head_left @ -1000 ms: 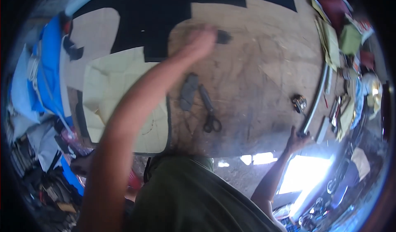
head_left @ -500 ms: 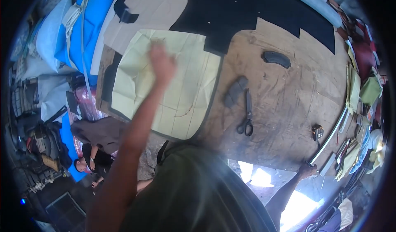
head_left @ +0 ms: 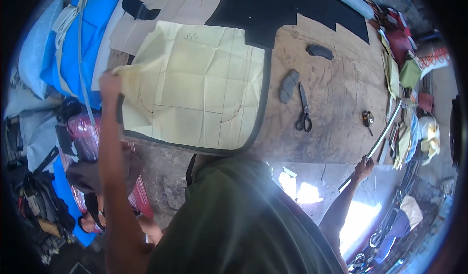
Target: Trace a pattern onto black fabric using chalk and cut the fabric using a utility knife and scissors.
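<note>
Left hand [head_left: 110,85] gripping yellow sheet [head_left: 195,81], right hand [head_left: 363,168] holding long strip [head_left: 385,131]

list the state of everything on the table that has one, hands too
left hand: closed on the sheet's left edge
yellow sheet: creased, left edge lifted
right hand: closed around the strip
long strip: held, slanting
scissors: lying, blades shut
black material: spread flat, edge notched
tape measure: lying, blade position unclear

The sheet [head_left: 195,86] is pale yellow with thin dark lines and dotted curves — the scissors [head_left: 303,107] black, the block [head_left: 289,86] grey, the tabletop [head_left: 336,96] streaky brown.
</note>
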The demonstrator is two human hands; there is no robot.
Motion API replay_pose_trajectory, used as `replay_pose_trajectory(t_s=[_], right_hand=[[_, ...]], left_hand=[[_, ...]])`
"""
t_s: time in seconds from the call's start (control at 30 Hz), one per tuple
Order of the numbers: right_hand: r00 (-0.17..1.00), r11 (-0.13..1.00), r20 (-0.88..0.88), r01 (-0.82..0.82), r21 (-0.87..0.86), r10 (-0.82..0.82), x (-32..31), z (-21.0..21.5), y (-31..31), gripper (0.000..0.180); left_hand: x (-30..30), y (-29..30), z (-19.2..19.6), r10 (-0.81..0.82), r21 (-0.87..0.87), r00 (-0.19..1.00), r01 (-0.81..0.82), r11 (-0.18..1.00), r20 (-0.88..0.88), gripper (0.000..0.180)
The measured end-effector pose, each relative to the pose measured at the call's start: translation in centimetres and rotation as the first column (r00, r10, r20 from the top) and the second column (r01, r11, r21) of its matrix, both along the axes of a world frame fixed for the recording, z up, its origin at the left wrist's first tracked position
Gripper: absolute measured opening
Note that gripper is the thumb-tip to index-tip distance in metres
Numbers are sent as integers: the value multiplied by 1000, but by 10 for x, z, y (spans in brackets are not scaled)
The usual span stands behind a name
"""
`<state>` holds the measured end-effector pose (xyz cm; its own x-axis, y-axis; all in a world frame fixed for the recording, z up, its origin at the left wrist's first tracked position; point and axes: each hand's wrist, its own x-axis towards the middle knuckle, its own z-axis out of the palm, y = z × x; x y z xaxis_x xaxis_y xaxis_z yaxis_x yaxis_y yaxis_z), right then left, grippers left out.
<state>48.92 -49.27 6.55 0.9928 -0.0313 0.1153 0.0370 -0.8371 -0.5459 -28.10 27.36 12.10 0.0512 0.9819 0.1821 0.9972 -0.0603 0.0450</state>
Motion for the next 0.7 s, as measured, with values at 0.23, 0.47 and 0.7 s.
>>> replay_pose_trajectory(t_s=[0.23,0.47,0.7], right_hand=[[995,970,86,33,243,-56,-215,45,97,47],[987,923,-12,-146,355,161,-373,54,168,40],[953,834,-20,-255,489,303,-456,29,200,43]], left_hand=[[-172,129,67,-249,-105,968,248,963,6,41],[-275,187,60,-148,-26,989,148,989,-1,64],[-128,36,35,-319,51,914,342,938,-251,91]])
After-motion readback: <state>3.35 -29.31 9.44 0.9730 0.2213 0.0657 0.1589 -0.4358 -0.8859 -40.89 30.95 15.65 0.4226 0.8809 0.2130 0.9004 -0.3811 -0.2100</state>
